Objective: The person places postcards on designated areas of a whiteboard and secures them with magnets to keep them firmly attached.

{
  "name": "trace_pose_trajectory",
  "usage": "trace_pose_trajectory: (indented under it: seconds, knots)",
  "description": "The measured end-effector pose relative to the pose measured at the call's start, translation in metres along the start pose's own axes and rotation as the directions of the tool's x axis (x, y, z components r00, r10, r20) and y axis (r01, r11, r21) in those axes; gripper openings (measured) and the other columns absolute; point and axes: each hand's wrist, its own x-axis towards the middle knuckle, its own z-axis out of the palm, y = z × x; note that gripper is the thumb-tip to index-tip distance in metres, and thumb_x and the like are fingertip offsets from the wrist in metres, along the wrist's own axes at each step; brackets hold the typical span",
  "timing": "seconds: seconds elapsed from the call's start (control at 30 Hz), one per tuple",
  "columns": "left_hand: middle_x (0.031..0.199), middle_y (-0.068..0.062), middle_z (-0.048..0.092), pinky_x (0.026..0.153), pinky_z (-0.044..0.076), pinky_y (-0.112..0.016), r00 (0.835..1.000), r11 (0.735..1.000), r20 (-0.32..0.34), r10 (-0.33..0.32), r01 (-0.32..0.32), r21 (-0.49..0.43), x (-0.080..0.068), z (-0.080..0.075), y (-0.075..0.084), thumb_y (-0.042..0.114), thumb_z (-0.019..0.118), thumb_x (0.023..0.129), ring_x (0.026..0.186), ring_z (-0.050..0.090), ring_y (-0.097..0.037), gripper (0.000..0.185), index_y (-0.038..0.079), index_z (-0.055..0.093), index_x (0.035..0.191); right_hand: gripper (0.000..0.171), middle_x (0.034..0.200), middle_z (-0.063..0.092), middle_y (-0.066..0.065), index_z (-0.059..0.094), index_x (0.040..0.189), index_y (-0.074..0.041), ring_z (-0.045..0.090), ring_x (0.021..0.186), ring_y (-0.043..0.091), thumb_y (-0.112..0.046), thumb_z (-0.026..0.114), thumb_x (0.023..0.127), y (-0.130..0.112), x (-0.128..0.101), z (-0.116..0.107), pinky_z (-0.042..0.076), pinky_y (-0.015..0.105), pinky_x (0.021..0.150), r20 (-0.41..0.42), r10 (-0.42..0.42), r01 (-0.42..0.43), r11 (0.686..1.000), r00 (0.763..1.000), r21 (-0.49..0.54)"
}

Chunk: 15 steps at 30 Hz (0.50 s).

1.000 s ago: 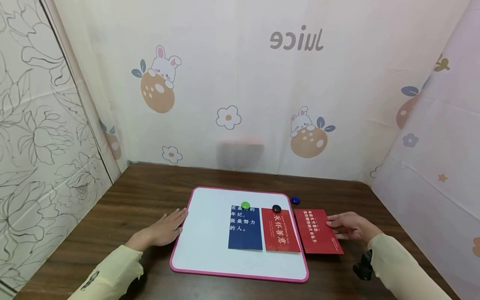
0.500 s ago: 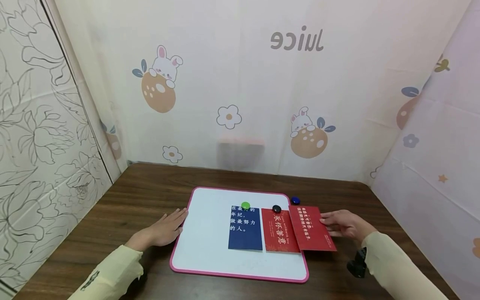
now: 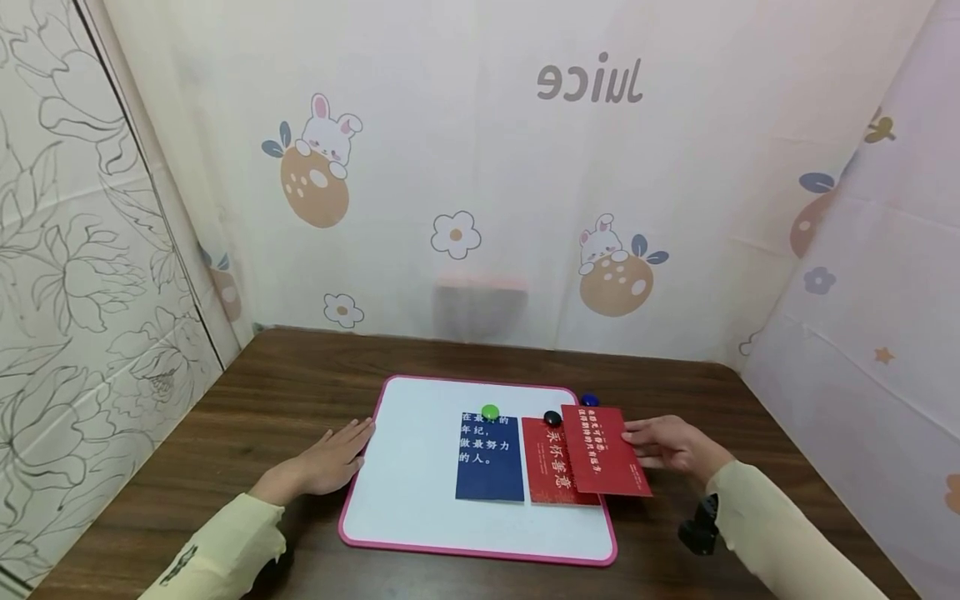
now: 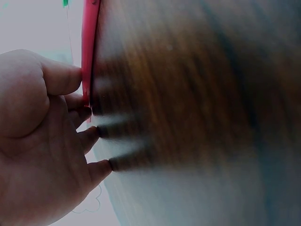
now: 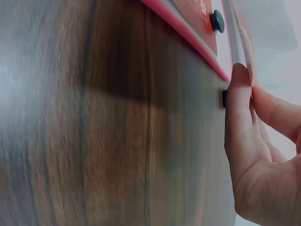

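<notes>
My right hand point(image 3: 675, 446) pinches the right edge of a red card point(image 3: 603, 450) with white lettering. That card hangs above the right side of a pink-rimmed whiteboard point(image 3: 412, 483) and covers part of another red card point(image 3: 543, 471) lying there under a black round magnet point(image 3: 552, 418). In the right wrist view the held card point(image 5: 246, 44) appears nearly edge-on between thumb and fingers. A navy card point(image 3: 490, 471) lies to the left, a green magnet point(image 3: 490, 412) at its top. My left hand point(image 3: 322, 462), fingers extended, rests against the board's left rim point(image 4: 88, 52).
Behind the held card, a dark blue magnet point(image 3: 590, 400) sits on the brown wooden table point(image 3: 300, 367), just off the board's upper right corner. A patterned curtain point(image 3: 465, 167) rises at the table's back edge, with others at both sides.
The right hand has moved left and slightly up with the red card, from beside the board to over its right side and the other red card. The left hand has stayed in place.
</notes>
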Motion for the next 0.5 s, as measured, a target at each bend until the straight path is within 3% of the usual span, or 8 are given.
trace_pose_trajectory:
  seconds: [0.5]
  knots:
    - [0.153,-0.025,0.022,0.108,0.011,-0.063,1.000,1.000,0.001,-0.002,0.002,-0.005,0.000,-0.001,0.000,0.013,0.046,0.100,0.140,0.016,-0.043,0.055,-0.006,0.026,0.147,0.054,0.094,0.069,0.012,0.035,0.140,0.011,0.070,0.085,0.030,-0.003,0.059,0.094,-0.005,0.003,0.031,0.054,0.041,0.077,0.021,-0.030,0.029,0.998,0.999,0.057]
